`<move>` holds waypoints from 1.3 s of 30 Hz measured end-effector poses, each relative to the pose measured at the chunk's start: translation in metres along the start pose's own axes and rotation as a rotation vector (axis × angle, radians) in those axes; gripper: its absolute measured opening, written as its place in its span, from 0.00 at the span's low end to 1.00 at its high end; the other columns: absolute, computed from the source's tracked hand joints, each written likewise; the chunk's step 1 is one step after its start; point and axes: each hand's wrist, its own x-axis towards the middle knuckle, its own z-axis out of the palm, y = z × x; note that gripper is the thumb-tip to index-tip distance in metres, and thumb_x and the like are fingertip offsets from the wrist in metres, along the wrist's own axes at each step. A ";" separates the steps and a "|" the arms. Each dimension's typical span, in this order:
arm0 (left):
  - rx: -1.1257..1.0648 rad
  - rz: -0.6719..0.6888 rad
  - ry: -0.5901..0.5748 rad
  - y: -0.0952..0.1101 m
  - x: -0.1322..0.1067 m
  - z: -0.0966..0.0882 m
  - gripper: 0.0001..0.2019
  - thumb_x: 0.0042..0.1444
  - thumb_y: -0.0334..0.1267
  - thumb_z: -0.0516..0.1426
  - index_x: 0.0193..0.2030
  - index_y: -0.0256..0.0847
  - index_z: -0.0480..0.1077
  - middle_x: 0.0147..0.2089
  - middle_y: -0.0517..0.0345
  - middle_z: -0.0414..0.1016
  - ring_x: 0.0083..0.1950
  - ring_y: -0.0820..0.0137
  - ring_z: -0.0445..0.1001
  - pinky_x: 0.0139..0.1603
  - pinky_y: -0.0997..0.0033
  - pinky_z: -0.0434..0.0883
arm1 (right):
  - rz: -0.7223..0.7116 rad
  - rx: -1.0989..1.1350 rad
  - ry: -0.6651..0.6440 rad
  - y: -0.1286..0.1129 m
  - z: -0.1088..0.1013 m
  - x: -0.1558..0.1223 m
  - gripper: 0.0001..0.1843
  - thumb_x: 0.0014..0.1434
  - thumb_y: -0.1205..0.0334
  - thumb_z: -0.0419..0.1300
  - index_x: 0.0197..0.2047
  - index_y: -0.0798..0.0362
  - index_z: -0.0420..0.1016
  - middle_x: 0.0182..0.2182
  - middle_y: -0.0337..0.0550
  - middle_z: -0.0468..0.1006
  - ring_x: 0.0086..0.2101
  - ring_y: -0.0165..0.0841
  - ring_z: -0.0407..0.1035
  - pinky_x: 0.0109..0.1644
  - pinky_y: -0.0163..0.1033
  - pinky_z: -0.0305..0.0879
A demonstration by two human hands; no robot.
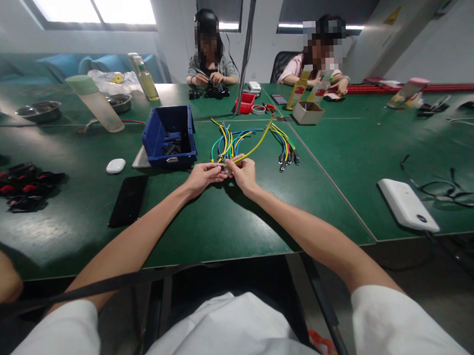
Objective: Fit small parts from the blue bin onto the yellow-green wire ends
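My left hand (205,177) and my right hand (242,173) meet over the green table, fingertips pinched close together. A yellow wire (259,141) runs from between my right fingers up to the right. At its near end my left fingers pinch a small dark piece, too small to make out. Just beyond my hands lies a loose bunch of yellow, blue and green wires (230,139). To the right, a second bunch of wires (284,139) ends in dark sleeves with metal terminals. A blue bin (150,144) with small black parts stands left of the wires.
A black phone (128,201) and a white case (116,166) lie left of my arms. On the right are a white power bank (408,205) and glasses (451,190). A metal pole (245,58) rises behind the wires. Two people sit across the table.
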 end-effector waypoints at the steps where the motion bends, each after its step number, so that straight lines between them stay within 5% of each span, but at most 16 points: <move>1: 0.004 0.013 -0.002 0.000 0.000 0.000 0.22 0.44 0.42 0.70 0.44 0.32 0.76 0.38 0.47 0.81 0.35 0.69 0.80 0.42 0.68 0.76 | -0.029 -0.021 0.009 -0.002 0.000 -0.002 0.16 0.51 0.48 0.67 0.30 0.54 0.74 0.23 0.41 0.78 0.23 0.32 0.73 0.24 0.33 0.68; 5: 0.132 0.176 0.080 -0.004 -0.003 0.007 0.22 0.43 0.45 0.70 0.42 0.32 0.76 0.36 0.50 0.81 0.35 0.66 0.80 0.43 0.63 0.76 | -0.108 -0.075 0.038 -0.011 0.002 -0.010 0.16 0.51 0.48 0.67 0.30 0.52 0.72 0.23 0.40 0.77 0.24 0.31 0.73 0.25 0.33 0.68; 12: 0.546 0.447 0.196 -0.005 -0.006 0.010 0.12 0.52 0.42 0.63 0.39 0.37 0.76 0.38 0.52 0.80 0.39 0.63 0.80 0.41 0.65 0.76 | 0.105 0.141 -0.041 -0.007 0.002 -0.008 0.19 0.47 0.47 0.68 0.29 0.55 0.73 0.23 0.40 0.77 0.21 0.28 0.70 0.20 0.30 0.62; 19: 0.433 0.409 0.192 -0.001 -0.004 0.007 0.18 0.48 0.46 0.66 0.41 0.35 0.75 0.36 0.55 0.79 0.33 0.66 0.78 0.39 0.63 0.77 | 0.187 0.277 0.049 -0.002 0.004 0.000 0.19 0.45 0.49 0.70 0.31 0.56 0.75 0.25 0.40 0.77 0.22 0.25 0.70 0.19 0.27 0.61; 27: 0.349 0.248 0.170 0.004 -0.007 0.007 0.22 0.44 0.49 0.68 0.40 0.33 0.77 0.29 0.53 0.79 0.30 0.65 0.79 0.37 0.65 0.76 | 0.142 0.177 0.036 -0.005 0.004 -0.004 0.18 0.47 0.48 0.69 0.31 0.55 0.73 0.23 0.39 0.76 0.24 0.28 0.72 0.21 0.29 0.63; 39: 0.102 0.130 0.080 0.007 -0.004 0.004 0.20 0.47 0.42 0.65 0.45 0.31 0.76 0.37 0.44 0.82 0.39 0.60 0.81 0.45 0.60 0.76 | 0.122 0.192 0.056 -0.005 0.002 0.001 0.20 0.45 0.47 0.69 0.31 0.54 0.70 0.25 0.38 0.76 0.24 0.29 0.72 0.21 0.30 0.62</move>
